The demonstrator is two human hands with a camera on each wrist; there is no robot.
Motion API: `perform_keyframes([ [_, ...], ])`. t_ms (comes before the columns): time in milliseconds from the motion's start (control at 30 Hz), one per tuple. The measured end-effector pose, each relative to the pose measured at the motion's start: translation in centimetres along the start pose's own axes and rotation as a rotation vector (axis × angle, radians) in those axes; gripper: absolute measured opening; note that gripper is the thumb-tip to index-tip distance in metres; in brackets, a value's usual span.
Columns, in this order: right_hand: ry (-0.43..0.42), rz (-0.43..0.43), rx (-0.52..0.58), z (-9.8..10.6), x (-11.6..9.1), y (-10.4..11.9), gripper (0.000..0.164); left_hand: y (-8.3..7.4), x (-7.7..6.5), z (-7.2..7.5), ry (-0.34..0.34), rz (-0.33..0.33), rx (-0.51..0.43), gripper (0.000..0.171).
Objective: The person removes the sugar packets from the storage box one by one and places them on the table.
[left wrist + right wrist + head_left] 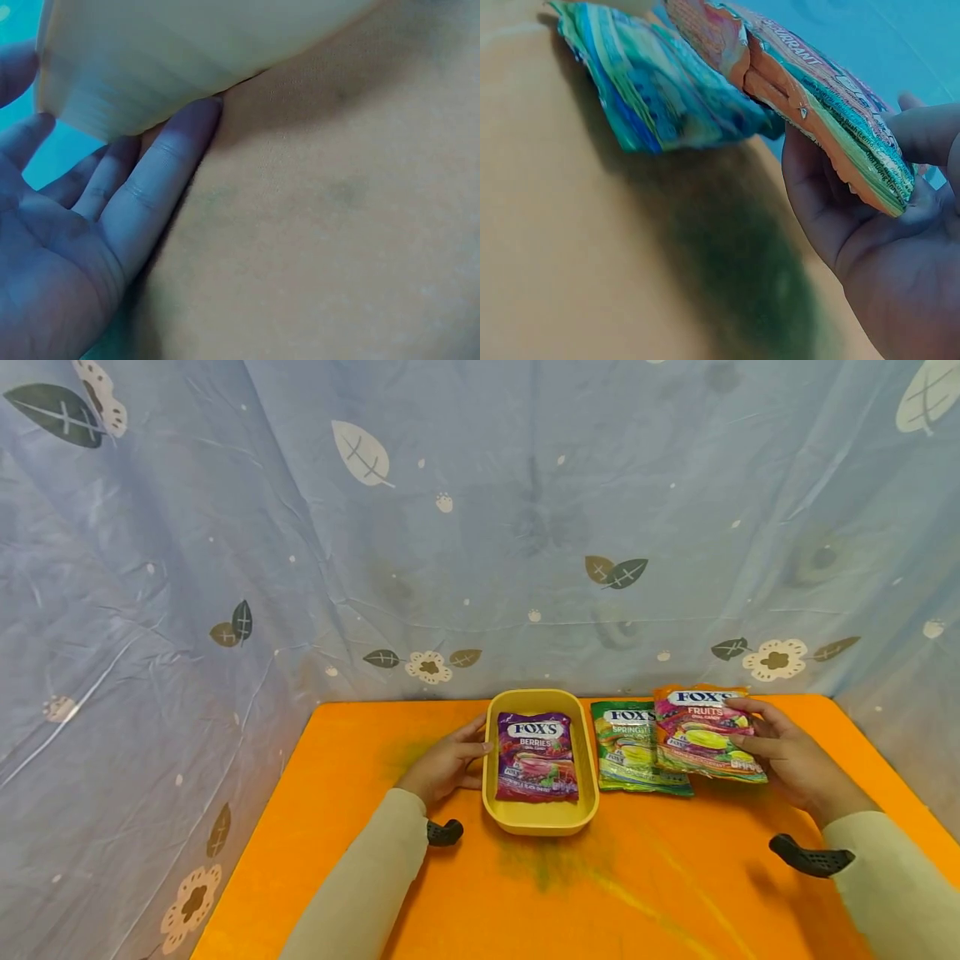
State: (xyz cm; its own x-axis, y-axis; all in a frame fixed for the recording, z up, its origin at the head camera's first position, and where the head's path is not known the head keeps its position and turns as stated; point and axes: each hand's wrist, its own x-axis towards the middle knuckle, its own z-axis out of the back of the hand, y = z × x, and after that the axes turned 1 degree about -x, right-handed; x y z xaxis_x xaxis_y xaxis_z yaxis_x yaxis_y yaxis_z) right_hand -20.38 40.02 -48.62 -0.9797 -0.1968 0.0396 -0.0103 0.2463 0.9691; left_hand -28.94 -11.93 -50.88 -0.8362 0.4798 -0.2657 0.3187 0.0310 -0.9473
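Fruits packet (708, 732): right of the tray, overlapping the right part of the green packet (628, 760) in the head view; right wrist view showed it raised above the table (652, 902). Printed face showed to the head camera, lettering upright, top edge toward the curtain (480, 527), bottom edge dipping slightly to the right. Long axis uncertain owing to foreshortening. Right hand (802, 768): thumb and fingers pinched the packet's right side. Green packet lay just beside the tray, top edge also toward the curtain. Tray (540, 824): yellow, long axis running from curtain toward wearer; berries packet (536, 760) inside, face up, top edge away. Left hand (444, 764): fingers nearly straight, slightly spread, touching the tray's left wall.
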Motion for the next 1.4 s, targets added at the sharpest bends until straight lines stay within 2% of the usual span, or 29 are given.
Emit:
perform_keyframes([
  [333,0.009,-0.019,0.025,2.2,-0.7,-0.2,0.052,-0.1,0.0,-0.3,-0.009,0.005,0.003,0.073],
  [500,0.022,-0.044,-0.022,3.1,-1.0,-0.2,0.052,-0.1,-0.1,-0.3,0.006,-0.005,0.019,0.072],
  [733,-0.023,-0.140,-0.159,4.3,-1.0,-0.1,0.052,-0.1,-0.2,-0.3,0.015,-0.005,0.023,0.073],
  [867,-0.060,-0.194,-0.345,4.5,-0.6,0.0,0.051,-0.1,-0.1,-0.3,0.008,0.002,0.015,0.074],
  [1033,-0.057,-0.222,-0.542,4.6,-0.4,-0.1,0.050,0.1,0.0,-0.3,0.005,0.003,0.023,0.074],
  [1133,-0.062,-0.237,-0.590,4.6,-0.3,-0.2,0.053,0.0,0.0,-0.2,0.002,0.007,0.024,0.074],
  [1333,-0.104,-0.240,-0.598,4.7,-0.3,-0.2,0.054,-0.1,-0.1,-0.2,0.004,0.004,0.012,0.075],
  [1400,-0.119,-0.228,-0.652,4.8,-0.3,-0.2,0.054,-0.1,-0.2,-0.2,0.008,-0.001,0.010,0.074],
])
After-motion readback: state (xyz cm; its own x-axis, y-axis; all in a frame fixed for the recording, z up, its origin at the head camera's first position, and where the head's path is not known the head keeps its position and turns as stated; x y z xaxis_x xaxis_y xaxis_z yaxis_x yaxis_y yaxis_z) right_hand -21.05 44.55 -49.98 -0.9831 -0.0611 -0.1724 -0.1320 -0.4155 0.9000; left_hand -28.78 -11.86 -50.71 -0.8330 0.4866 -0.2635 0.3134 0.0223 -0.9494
